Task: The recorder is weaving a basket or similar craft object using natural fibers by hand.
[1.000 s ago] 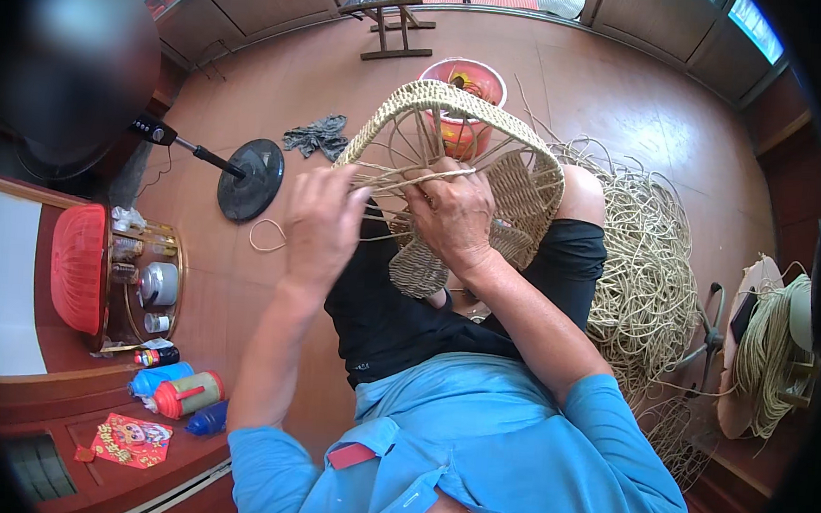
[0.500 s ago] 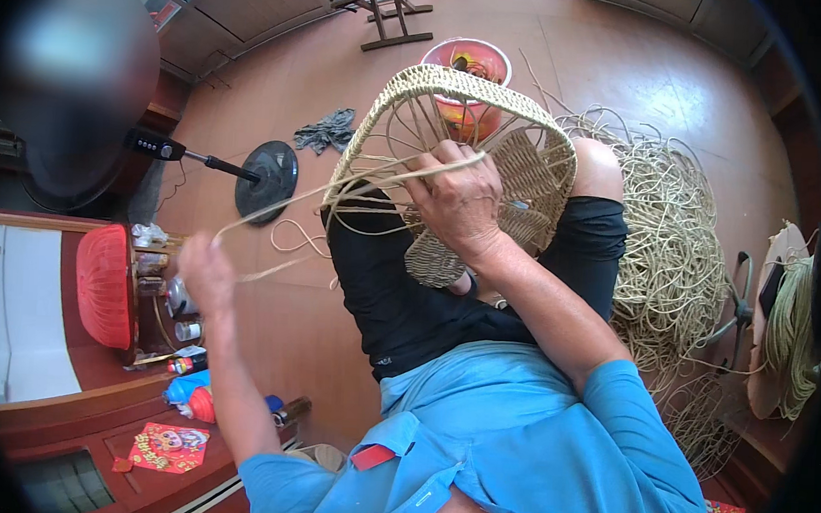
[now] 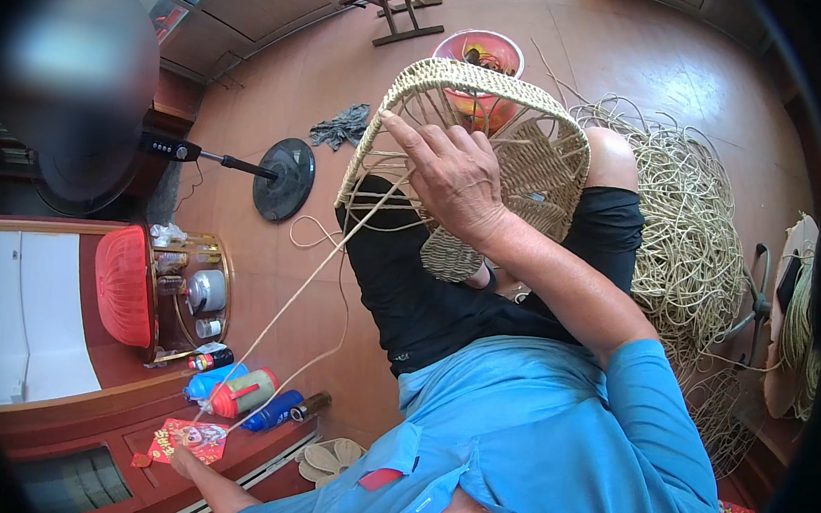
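Note:
A half-open woven basket (image 3: 497, 80), with a braided cord rim, bare cords and leaf-shaped woven panels, rests tilted across my knees. Over its near side, my right hand (image 3: 461, 180) has the index finger laid toward the left rim, while the other fingers curl around the basket's cords; their tips are hidden. A long twisted straw-coloured cord (image 3: 309, 273) runs taut from beside that hand down to the lower left. There my left hand (image 3: 182, 463), small and partly hidden, is closed on the cord with the arm stretched out. A slacker strand hangs alongside.
A big heap of loose cord (image 3: 681, 224) lies at the right, near a coil on a stand (image 3: 797, 323). Beyond the basket stands a pink basin (image 3: 509, 53). To the left are a floor fan (image 3: 284, 180), a small rack (image 3: 209, 292) and several bottles (image 3: 246, 392).
My left hand has swung down and outward to the lower left, drawing the cord long. My right index finger has stretched toward the rim. The view has shifted slightly.

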`<move>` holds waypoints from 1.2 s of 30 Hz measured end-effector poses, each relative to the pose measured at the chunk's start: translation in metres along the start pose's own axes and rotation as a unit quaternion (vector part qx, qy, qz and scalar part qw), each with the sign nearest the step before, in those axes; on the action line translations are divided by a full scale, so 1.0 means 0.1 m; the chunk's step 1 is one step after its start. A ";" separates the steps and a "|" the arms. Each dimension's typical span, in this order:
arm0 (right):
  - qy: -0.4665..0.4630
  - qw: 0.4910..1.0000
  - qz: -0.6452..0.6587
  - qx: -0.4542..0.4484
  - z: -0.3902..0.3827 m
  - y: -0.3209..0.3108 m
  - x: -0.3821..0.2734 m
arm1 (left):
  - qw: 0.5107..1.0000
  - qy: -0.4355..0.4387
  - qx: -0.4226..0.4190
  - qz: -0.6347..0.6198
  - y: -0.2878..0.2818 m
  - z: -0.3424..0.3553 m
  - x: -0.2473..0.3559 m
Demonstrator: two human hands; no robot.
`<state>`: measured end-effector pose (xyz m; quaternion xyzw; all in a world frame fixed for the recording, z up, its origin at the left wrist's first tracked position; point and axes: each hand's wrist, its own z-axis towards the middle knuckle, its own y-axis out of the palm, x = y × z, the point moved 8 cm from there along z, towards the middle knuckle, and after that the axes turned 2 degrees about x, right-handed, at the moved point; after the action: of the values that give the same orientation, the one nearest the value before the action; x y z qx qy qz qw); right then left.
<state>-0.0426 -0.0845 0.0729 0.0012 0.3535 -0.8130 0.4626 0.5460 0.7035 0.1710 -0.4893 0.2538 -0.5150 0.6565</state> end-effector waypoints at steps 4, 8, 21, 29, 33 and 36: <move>-0.026 0.999 -0.011 0.021 0.04 0.07 0.00 | 0.997 0.004 -0.035 -0.066 0.13 -0.17 0.26; -0.061 0.997 -0.051 -0.013 0.01 0.09 0.00 | 0.984 0.013 -0.075 -0.160 0.38 -0.23 0.56; -0.046 0.997 -0.023 -0.056 0.15 0.20 -0.08 | 0.881 -0.035 -0.202 -0.426 1.24 -0.43 0.45; 0.140 0.950 0.229 -0.161 0.12 0.11 0.07 | 0.782 0.399 -0.215 -0.427 1.21 -3.31 2.60; 0.281 0.786 0.529 -0.153 -0.06 0.18 0.44 | 0.591 0.520 -0.296 -0.541 -0.65 -5.98 4.11; 0.329 0.764 0.516 -0.205 -0.03 -0.18 0.55 | 0.489 0.680 -0.156 -0.523 -1.42 -7.16 4.55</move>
<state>-0.0886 -0.1182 0.0628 0.3565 0.5879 -0.3093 0.6570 0.0411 0.0116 0.0962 -0.1239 0.3948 -0.8887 -0.1975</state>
